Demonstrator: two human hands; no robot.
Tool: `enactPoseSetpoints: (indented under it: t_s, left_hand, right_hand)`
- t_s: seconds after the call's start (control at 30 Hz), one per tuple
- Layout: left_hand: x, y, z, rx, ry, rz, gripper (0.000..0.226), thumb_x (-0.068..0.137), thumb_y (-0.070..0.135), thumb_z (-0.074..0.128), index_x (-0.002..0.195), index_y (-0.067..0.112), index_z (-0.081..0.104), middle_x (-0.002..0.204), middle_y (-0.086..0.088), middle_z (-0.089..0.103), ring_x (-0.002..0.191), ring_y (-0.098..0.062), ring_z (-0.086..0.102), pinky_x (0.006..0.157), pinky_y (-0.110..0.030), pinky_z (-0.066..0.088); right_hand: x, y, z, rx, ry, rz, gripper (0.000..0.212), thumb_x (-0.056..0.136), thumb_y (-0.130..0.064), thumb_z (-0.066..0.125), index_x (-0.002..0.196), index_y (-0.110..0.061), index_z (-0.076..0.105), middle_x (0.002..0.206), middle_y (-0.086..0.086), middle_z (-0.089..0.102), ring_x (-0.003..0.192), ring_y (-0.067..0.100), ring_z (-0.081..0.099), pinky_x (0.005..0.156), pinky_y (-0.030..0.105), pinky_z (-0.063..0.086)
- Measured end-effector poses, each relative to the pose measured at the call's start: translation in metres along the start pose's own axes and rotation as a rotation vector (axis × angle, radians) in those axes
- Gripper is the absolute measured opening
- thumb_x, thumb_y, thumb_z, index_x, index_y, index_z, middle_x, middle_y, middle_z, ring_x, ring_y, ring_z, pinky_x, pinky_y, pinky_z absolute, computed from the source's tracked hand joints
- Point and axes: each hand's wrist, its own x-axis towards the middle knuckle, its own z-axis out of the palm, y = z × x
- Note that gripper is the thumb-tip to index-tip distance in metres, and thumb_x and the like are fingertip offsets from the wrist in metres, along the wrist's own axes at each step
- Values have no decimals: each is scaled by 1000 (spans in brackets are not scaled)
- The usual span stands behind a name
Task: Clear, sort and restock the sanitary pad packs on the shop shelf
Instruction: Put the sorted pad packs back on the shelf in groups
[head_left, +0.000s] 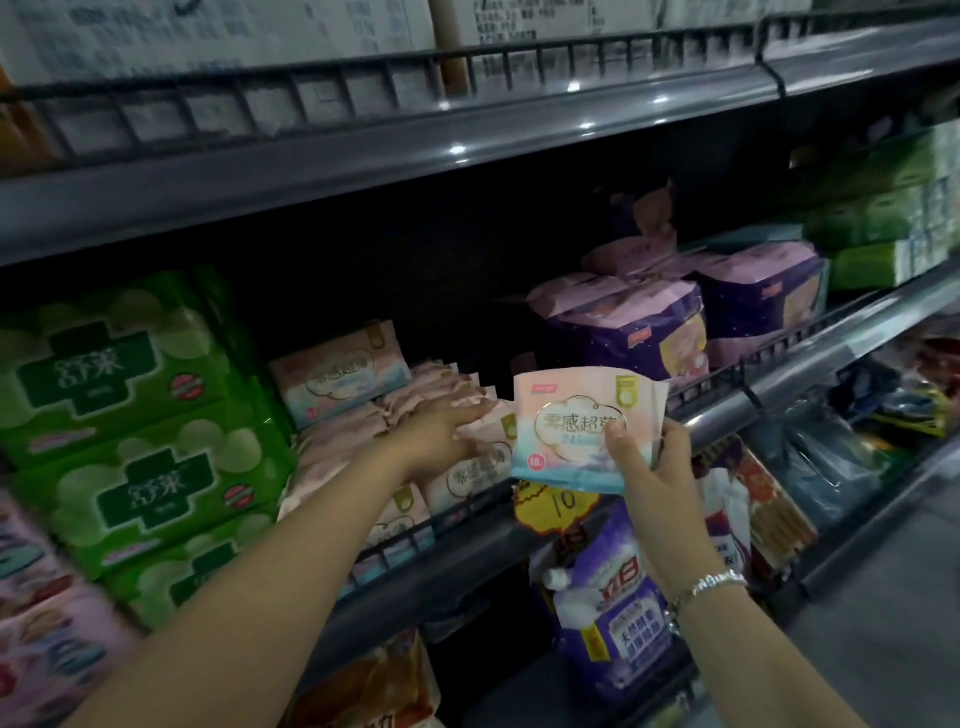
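1. Glossy pink film, soft and rectangular: slim pad pack pinched in right hand, thumb across its front, just before the shelf rail.
2. Flat, fingers straight and spread: left hand pressing on crinkled pink packs piled on the shelf.
3. Shiny green blocks stacked at left; plump purple bags at right.
4. Beaded silver bracelet on right wrist.
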Motion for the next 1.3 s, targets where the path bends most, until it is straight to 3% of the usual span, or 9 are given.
enactPoseSetpoints:
  t_s: [0.13,0.27,0.37,0.57,0.73,0.83,1.0,1.2,1.3]
  left_hand:
    - [-14,7,-9,-411,80,58,42,103,40,35,140,26,47,133,12,49,126,-13,41,95,-16,35]
    - [-25,6,-13,-669,128,137,73,85,55,58,147,46,21,151,9,35,130,-9,40,103,-30,38]
    - [-31,7,-10,-611,139,195,104,51,56,87,124,77,16,147,10,38,128,-11,47,106,-38,43]
    - [-25,7,-2,-418,379,192,87,65,34,86,140,43,41,130,7,44,122,-8,40,109,-24,30]
    - [-23,1,-12,-222,365,180,85,74,30,81,144,42,35,107,8,35,101,-5,37,79,-6,23]
    - [-19,-4,-17,-140,343,176,84,74,31,80,145,39,35,107,6,31,110,-11,38,85,-10,23]
    - [-16,-9,-15,-37,240,197,90,78,34,77,147,48,20,121,2,30,124,-16,36,97,-17,26]
    - [-19,-8,-4,119,128,127,106,73,45,78,145,57,1,148,-6,18,136,-29,30,106,-36,35]
    - [-22,-12,-5,192,94,117,108,75,54,73,146,55,-7,151,-8,17,140,-31,22,111,-41,28]
  right_hand:
    - [6,2,0,8,-35,-15,26,94,-21,58,116,-18,46,104,-1,66,84,6,69,64,21,54]
    - [13,6,11,23,-139,-10,23,92,-20,60,113,-16,52,104,0,69,92,13,70,71,23,56]
    - [15,12,27,-3,-216,-1,23,93,-21,58,115,-20,54,104,-2,69,91,11,69,68,21,55]
    - [32,31,48,-449,-93,-196,47,94,-34,57,140,-36,46,124,-6,47,122,10,37,105,31,34]
    - [37,43,61,-458,-138,-189,54,91,-30,64,141,-41,43,116,-13,61,108,7,52,102,31,42]
    - [37,46,67,-607,-102,-202,55,91,-35,63,142,-38,42,74,-22,49,92,19,48,94,37,42]
    - [40,51,69,-754,-65,-233,55,89,-34,66,140,-29,48,64,-18,40,88,17,40,102,36,34]
    - [45,58,60,-911,-60,-330,30,81,-39,73,109,-27,71,90,-4,68,105,16,57,109,31,17]
    - [48,58,55,-994,-100,-330,39,82,-47,68,119,-32,65,108,-2,69,117,13,54,115,35,7]
